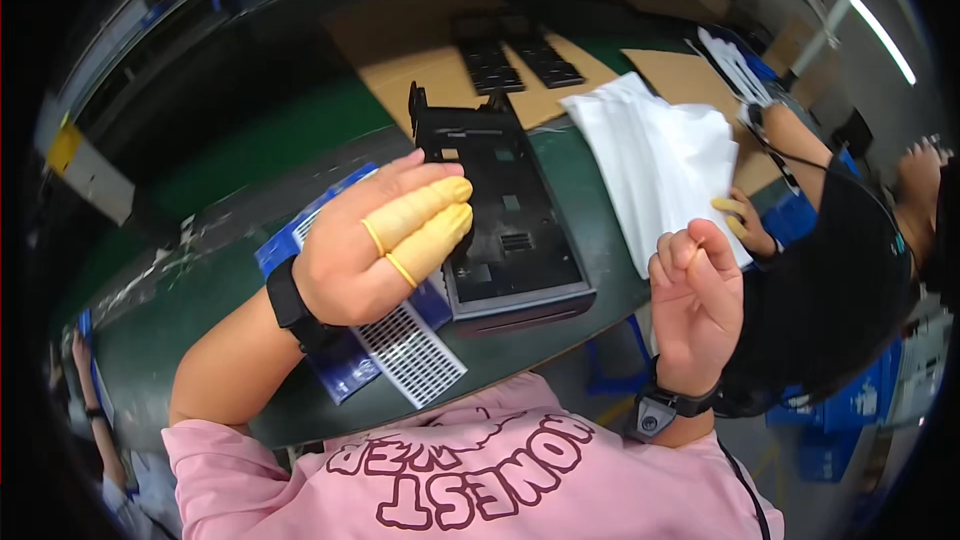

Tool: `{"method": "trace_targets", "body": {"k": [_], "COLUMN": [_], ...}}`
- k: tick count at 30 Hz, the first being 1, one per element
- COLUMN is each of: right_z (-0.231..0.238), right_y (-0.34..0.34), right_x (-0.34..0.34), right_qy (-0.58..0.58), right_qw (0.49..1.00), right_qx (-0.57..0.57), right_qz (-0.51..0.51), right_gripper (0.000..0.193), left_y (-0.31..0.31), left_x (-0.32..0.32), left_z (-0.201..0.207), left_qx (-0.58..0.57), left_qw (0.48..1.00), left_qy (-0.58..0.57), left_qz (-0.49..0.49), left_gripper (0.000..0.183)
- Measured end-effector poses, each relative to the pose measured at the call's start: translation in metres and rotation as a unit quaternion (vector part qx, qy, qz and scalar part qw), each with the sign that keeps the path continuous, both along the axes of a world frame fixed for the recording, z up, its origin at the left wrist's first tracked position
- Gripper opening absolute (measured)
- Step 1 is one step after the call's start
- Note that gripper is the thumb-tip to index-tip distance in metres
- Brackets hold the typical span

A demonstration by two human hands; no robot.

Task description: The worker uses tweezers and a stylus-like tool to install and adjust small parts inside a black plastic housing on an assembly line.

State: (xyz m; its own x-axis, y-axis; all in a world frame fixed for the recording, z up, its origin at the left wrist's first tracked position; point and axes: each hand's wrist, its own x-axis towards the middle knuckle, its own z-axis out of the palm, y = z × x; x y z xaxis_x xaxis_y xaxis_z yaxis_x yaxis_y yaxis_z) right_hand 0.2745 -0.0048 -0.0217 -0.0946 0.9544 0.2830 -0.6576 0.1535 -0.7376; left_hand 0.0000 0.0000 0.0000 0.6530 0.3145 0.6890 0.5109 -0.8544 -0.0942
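A black plastic housing (515, 200), shaped like a long open tray, lies on the green table in front of me. My left hand (375, 240) reaches over its left edge, with yellow finger cots on two fingers. Those fingers are pressed together, and whatever they may hold is hidden. To the right of the housing, my right hand (697, 305) is raised, palm turned up, fingers curled and thumb and forefinger pinched. Anything between those tips is too small to name. Beneath my left wrist lie a white sheet with a dark grid (412, 355) and a blue printed package (345, 365).
White flat sheets or bags (655, 155) are stacked at the right, where a co-worker's hand (750, 222) with yellow finger cots touches them. Two black slotted parts (490, 65) rest on brown cardboard (395, 30) at the back. The co-worker's black-clad body (820, 290) is close on my right.
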Motion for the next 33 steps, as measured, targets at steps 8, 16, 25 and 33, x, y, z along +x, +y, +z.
{"method": "trace_targets", "body": {"k": [8,16,25,33], "right_z": [0.024,0.039,0.053,0.067], "right_y": [-0.009,-0.021,-0.029,-0.037], "right_x": [-0.067,-0.088,-0.100,-0.102], "right_qy": [-0.001,-0.053,-0.079,-0.316], "right_qw": [0.986,0.977,0.968,0.890], "right_qx": [0.111,0.192,0.230,0.327], "right_qz": [0.125,0.076,0.064,0.038], "right_gripper": [0.012,0.012,0.013,0.012], "left_y": [-0.032,-0.040,-0.038,-0.043], "left_x": [-0.034,-0.044,-0.043,-0.049], "left_z": [0.005,-0.006,-0.013,-0.011], "left_qx": [0.019,0.048,0.064,0.053], "left_qw": [0.994,0.985,0.978,0.984], "left_qy": [-0.067,-0.124,-0.178,-0.144], "left_qz": [0.081,0.106,0.086,0.092], "left_gripper": [0.029,0.032,0.031,0.027]}}
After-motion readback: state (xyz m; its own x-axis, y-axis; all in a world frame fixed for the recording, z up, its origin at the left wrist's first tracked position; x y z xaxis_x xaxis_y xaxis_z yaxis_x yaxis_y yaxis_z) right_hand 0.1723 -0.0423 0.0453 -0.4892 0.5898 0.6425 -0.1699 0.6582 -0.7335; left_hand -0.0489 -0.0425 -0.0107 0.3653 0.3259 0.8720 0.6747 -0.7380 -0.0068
